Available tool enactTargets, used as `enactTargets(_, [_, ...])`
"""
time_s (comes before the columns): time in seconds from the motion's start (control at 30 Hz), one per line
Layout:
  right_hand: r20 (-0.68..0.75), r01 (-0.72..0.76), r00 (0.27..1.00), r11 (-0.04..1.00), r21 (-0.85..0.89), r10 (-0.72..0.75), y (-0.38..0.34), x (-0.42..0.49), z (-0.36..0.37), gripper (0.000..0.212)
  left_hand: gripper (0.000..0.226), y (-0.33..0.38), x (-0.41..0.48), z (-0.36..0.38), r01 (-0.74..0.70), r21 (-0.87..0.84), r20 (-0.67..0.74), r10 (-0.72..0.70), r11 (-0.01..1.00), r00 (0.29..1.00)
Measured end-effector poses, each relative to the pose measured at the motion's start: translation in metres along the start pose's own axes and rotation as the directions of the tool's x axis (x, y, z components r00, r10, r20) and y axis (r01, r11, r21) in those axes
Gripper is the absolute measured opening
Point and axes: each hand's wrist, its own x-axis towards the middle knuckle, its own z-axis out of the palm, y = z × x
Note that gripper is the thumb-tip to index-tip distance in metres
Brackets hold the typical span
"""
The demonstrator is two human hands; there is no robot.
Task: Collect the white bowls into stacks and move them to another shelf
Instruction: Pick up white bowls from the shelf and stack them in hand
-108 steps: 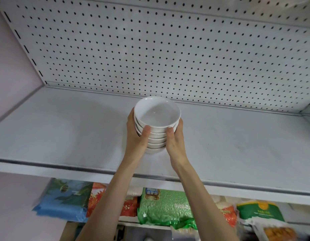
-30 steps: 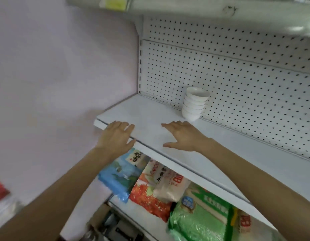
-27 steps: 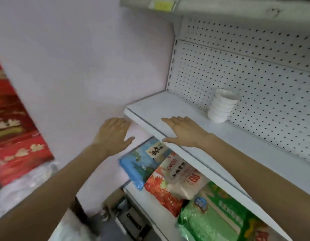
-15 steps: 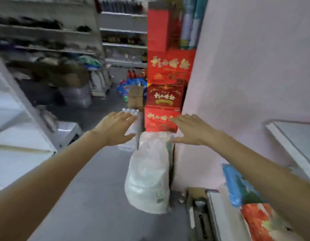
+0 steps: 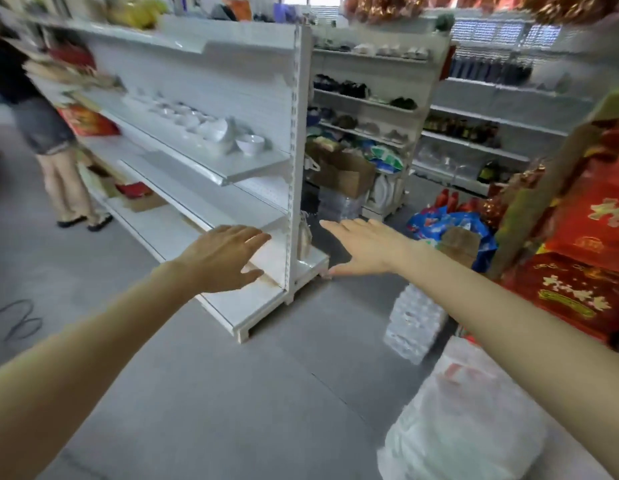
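Two empty hands held out before a white shelf unit [image 5: 295, 140].
We see our left hand [image 5: 228, 258] and right hand [image 5: 367, 247], both spread flat in the air with fingers straight, grasping and touching nothing. The white bowls [image 5: 200, 124] sit in a row on the middle shelf [image 5: 232, 166]. One lone bowl [image 5: 250, 144] stands at the near end, and the rest are too blurred to count.
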Motion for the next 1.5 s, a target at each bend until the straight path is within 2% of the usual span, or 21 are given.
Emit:
enactTargets(0.13, [-0.017, 0.102, 0.995, 0.995, 0.017, -0.101, -0.042, 0.101, -0.03, 0.092, 0.069, -0.108, -0.031, -0.006, 0.162, 0.065, 0.044, -0.165, 0.985, 0.985])
enactTargets(0.27, [-0.04, 0.161, 0.986, 0.986, 0.047, -0.159, -0.059, 0.183, -0.049, 0.095, 0.07, -0.185, -0.038, -0.003, 0.267, 0.09, 0.048, -0.272, 0.96, 0.961])
enactTargets(0.4, [-0.03, 0.211, 0.977, 0.977, 0.036, -0.21, -0.061, 0.256, -0.046, 0.097, 0.07, -0.235, -0.024, 0.022, 0.299, 0.091, 0.026, -0.302, 0.95, 0.953])
enactTargets(0.6, [-0.065, 0.264, 0.96, 0.96, -0.097, -0.271, -0.041, 0.378, -0.038, 0.092, 0.071, -0.309, 0.034, 0.072, 0.287, 0.159, 0.023, -0.294, 0.945, 0.955])
enactTargets(0.73, [-0.081, 0.261, 0.961, 0.965, -0.034, -0.263, -0.018, 0.468, -0.048, 0.091, 0.071, -0.375, 0.084, 0.083, 0.293, 0.165, 0.035, -0.302, 0.942, 0.953])
enactTargets(0.87, [-0.083, 0.293, 0.952, 0.956, -0.019, -0.293, -0.007, 0.548, -0.045, 0.091, 0.07, -0.427, 0.125, 0.105, 0.403, 0.042, -0.041, -0.402, 0.914, 0.915])
enactTargets(1.0, [0.027, 0.32, 0.947, 0.947, -0.018, -0.32, -0.016, 0.609, -0.023, 0.093, 0.074, -0.467, 0.142, 0.16, 0.408, 0.017, 0.086, -0.407, 0.913, 0.909])
enactTargets(1.1, [0.091, 0.348, 0.935, 0.936, -0.047, -0.343, -0.015, 0.655, -0.023, 0.093, 0.076, -0.515, 0.154, 0.182, 0.469, -0.017, 0.115, -0.464, 0.883, 0.878])
enactTargets(1.33, [0.033, 0.309, 0.951, 0.949, -0.061, -0.307, -0.019, 0.791, -0.044, 0.09, 0.077, -0.656, 0.219, 0.223, 0.355, 0.016, 0.068, -0.355, 0.935, 0.932])
enactTargets(1.5, [0.041, 0.244, 0.97, 0.967, -0.079, -0.241, -0.027, 0.883, -0.046, 0.09, 0.076, -0.764, 0.275, 0.259, 0.195, 0.04, 0.052, -0.197, 0.98, 0.979])
